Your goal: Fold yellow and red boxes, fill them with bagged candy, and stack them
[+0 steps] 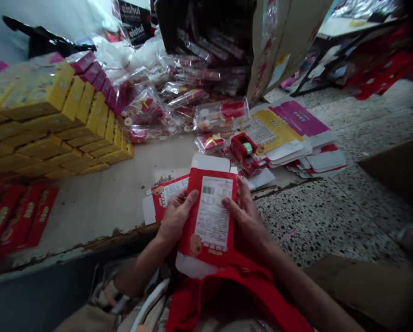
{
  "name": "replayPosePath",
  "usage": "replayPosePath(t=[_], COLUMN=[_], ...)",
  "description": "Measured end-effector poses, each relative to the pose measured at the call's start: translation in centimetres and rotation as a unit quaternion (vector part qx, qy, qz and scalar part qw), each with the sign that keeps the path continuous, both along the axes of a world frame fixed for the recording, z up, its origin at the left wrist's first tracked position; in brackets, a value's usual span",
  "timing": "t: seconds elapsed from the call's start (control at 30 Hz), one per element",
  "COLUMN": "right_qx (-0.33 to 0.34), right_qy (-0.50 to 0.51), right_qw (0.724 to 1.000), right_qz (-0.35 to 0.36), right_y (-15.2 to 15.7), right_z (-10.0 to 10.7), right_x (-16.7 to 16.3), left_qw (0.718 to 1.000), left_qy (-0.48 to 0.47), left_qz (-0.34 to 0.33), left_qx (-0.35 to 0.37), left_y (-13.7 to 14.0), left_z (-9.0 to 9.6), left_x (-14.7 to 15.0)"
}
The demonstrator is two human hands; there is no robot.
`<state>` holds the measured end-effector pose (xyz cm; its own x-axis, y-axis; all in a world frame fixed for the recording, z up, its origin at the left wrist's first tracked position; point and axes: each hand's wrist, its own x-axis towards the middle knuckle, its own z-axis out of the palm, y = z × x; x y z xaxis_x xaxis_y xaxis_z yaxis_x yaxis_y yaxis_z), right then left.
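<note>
Both hands grip a red carton (pixel 213 216) with a white printed label panel and a small brown cartoon figure near its lower edge. White end flaps stick out at its top and bottom. My left hand (pixel 175 210) is closed on the carton's left side, thumb on the front. My right hand (pixel 246 210) holds the right edge, its thumb lying on the label. Behind my left hand, another flat red carton (pixel 163 196) lies on the table. A red tape dispenser (pixel 242 147) with a pale green roll stands just beyond the held carton.
Yellow boxes (pixel 54 120) are stacked at left, with magenta boxes (pixel 93 74) behind and red boxes (pixel 28 214) in front. Clear-wrapped packets (pixel 216 115) spill from a large cardboard box (pixel 278 41). Flattened cartons (pixel 296 124) lie at the table's right edge, above a speckled floor (pixel 365 184).
</note>
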<state>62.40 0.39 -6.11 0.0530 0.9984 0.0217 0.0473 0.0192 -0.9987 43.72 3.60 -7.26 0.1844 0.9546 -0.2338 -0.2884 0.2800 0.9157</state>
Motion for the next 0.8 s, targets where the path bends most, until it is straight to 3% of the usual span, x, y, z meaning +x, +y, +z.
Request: replayPosePath(t=[0.07, 0.13, 0.2, 0.3, 0.43, 0.6, 0.7, 0.8], right_qx=[-0.044, -0.054, -0.067, -0.111, -0.137, -0.095, -0.093, -0.126], right_qy=[0.130, 0.191, 0.213, 0.227, 0.201, 0.070, 0.071, 0.097], right_qw=[0.989, 0.977, 0.968, 0.952, 0.961, 0.990, 0.992, 0.982], right_qz=[0.053, 0.073, 0.114, 0.174, 0.129, 0.072, 0.056, 0.099], right_y=[1.3, 2.0, 2.2, 2.3, 3.1, 5.0, 5.8, 6.0], right_z=[0.3, 0.7, 0.9, 0.6, -1.5, -3.0, -2.0, -0.7], right_x=[-1.0, -1.7, -1.9, -1.8, -1.8, -1.1, -0.3, 0.6], left_qw=[1.000, 0.995, 0.987, 0.982, 0.978, 0.993, 0.990, 0.996], left_qy=[0.014, 0.038, 0.053, 0.064, 0.041, -0.080, -0.117, -0.073], left_qz=[0.025, 0.081, 0.129, 0.147, 0.176, 0.073, 0.067, 0.047], left_qx=[0.008, 0.038, 0.075, 0.103, 0.100, -0.042, -0.028, 0.025], left_y=[-0.7, -1.2, -1.3, -1.1, -0.3, 1.5, 2.7, 3.5], left_z=[0.1, 0.0, -0.4, -1.1, -2.6, -3.3, -2.8, -1.9], left_x=[0.5, 0.4, -0.1, -0.7, -0.5, -0.7, -1.3, -2.1])
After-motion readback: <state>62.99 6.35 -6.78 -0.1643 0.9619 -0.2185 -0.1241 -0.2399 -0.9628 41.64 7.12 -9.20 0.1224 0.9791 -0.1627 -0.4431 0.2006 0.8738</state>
